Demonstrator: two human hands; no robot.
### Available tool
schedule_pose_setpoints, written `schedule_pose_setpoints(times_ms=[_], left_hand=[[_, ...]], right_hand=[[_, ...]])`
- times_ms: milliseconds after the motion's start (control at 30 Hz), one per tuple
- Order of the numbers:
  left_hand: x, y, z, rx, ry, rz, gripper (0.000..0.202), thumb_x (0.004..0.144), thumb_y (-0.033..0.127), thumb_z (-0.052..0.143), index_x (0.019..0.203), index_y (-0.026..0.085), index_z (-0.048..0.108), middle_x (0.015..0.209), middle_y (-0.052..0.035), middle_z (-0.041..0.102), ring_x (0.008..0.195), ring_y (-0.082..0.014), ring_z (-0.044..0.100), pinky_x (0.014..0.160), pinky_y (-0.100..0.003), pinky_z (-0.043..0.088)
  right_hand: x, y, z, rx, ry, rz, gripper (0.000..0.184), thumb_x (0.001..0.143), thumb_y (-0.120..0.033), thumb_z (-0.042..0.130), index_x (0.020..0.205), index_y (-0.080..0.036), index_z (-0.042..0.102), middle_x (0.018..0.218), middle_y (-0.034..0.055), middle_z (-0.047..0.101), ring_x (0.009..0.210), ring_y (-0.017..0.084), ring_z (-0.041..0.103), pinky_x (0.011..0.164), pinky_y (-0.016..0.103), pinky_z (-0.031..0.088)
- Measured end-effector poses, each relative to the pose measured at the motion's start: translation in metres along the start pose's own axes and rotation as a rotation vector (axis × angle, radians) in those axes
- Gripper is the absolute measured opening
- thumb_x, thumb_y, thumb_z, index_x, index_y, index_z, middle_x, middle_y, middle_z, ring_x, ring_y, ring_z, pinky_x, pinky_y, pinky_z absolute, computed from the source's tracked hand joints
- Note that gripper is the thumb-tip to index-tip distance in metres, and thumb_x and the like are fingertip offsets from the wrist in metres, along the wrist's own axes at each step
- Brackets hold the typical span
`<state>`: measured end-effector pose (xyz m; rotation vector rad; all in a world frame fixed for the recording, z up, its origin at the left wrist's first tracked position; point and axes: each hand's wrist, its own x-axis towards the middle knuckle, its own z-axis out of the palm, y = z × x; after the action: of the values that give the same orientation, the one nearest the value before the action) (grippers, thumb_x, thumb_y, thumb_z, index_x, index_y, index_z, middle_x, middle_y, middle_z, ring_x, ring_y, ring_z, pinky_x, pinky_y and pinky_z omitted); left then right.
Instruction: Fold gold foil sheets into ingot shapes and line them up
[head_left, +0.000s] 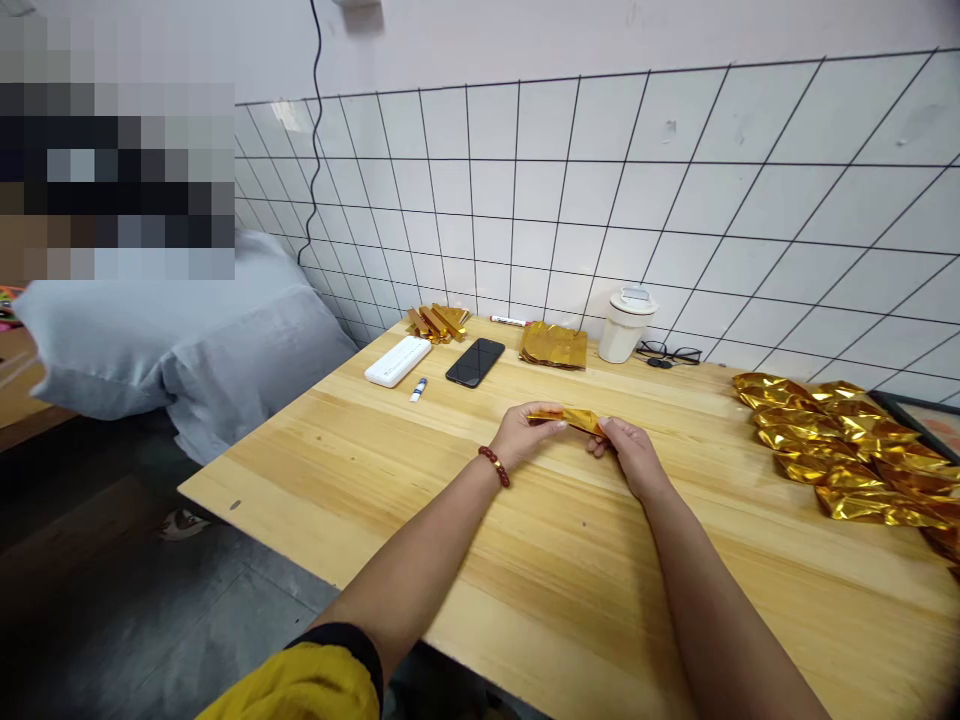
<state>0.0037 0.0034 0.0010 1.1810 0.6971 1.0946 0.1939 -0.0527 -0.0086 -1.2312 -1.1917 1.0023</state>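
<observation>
Between my two hands, above the middle of the wooden table (420, 480), is a narrow folded strip of gold foil paper (577, 418). My left hand (523, 432), with a dark red bead bracelet (495, 468) at the wrist, pinches the strip's left end. The right end sits between the thumb and fingers of my right hand (631, 452). Beyond my hands lies a stack of flat gold foil sheets (553, 346). Several narrow folded gold strips (439, 323) are heaped at the far left corner. Puffed gold foil pieces (840, 440) stand in rows on the right.
A black phone (475, 362), a white power bank (398, 361), a small glue stick (418, 390) and a marker (508, 321) lie toward the back left. A white lidded cup (627, 325) and eyeglasses (669, 354) are near the tiled wall. Another person in grey (187, 340) is at left.
</observation>
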Motion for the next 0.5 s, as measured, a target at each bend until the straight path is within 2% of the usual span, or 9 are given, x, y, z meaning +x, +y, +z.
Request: schedule_pose_setpoints(times_ms=[67, 133, 233, 367, 500], left_hand=[[0.0000, 0.0007, 0.0006, 0.005, 0.008, -0.004, 0.052, 0.044, 0.042, 0.095, 0.085, 0.014, 0.078, 0.092, -0.0094, 0.077, 0.088, -0.0206, 0.068, 0.095, -0.040, 0.049], [-0.0004, 0.0018, 0.0010, 0.013, 0.009, -0.010, 0.053, 0.043, 0.042, 0.095, 0.084, 0.014, 0.078, 0.091, -0.0094, 0.077, 0.086, -0.0203, 0.068, 0.093, -0.039, 0.050], [-0.0008, 0.0028, 0.0014, 0.026, 0.009, -0.017, 0.054, 0.043, 0.044, 0.095, 0.084, 0.014, 0.078, 0.091, -0.0095, 0.077, 0.085, -0.0204, 0.068, 0.090, -0.038, 0.051], [-0.0003, 0.0010, 0.0009, 0.024, -0.008, -0.025, 0.057, 0.044, 0.044, 0.095, 0.088, 0.014, 0.078, 0.093, -0.0098, 0.077, 0.085, -0.0201, 0.068, 0.090, -0.038, 0.052], [0.0007, -0.0029, -0.0010, 0.026, -0.033, -0.014, 0.056, 0.045, 0.039, 0.095, 0.092, 0.013, 0.078, 0.097, -0.0102, 0.077, 0.089, -0.0211, 0.068, 0.091, -0.037, 0.051]], right_hand=[[-0.0002, 0.0001, 0.0007, 0.003, 0.020, -0.017, 0.048, 0.079, -0.067, 0.065, 0.074, -0.019, 0.065, 0.065, 0.0038, 0.068, 0.056, 0.014, 0.056, 0.062, 0.029, 0.047], [-0.0009, -0.0002, 0.0007, 0.019, 0.052, -0.042, 0.048, 0.079, -0.067, 0.066, 0.092, -0.020, 0.066, 0.066, 0.0007, 0.067, 0.056, 0.015, 0.056, 0.063, 0.030, 0.048], [-0.0025, -0.0013, 0.0007, 0.029, 0.056, -0.063, 0.057, 0.078, -0.064, 0.070, 0.115, -0.022, 0.062, 0.070, -0.0012, 0.067, 0.057, 0.015, 0.057, 0.064, 0.032, 0.049], [-0.0030, -0.0032, 0.0030, 0.033, 0.041, -0.036, 0.061, 0.067, -0.060, 0.081, 0.110, -0.021, 0.066, 0.083, 0.0015, 0.068, 0.057, 0.012, 0.054, 0.058, 0.031, 0.049], [-0.0017, -0.0034, 0.0050, 0.046, 0.053, -0.009, 0.060, 0.063, -0.059, 0.084, 0.105, -0.019, 0.068, 0.072, -0.0007, 0.064, 0.054, 0.011, 0.051, 0.055, 0.029, 0.046]])
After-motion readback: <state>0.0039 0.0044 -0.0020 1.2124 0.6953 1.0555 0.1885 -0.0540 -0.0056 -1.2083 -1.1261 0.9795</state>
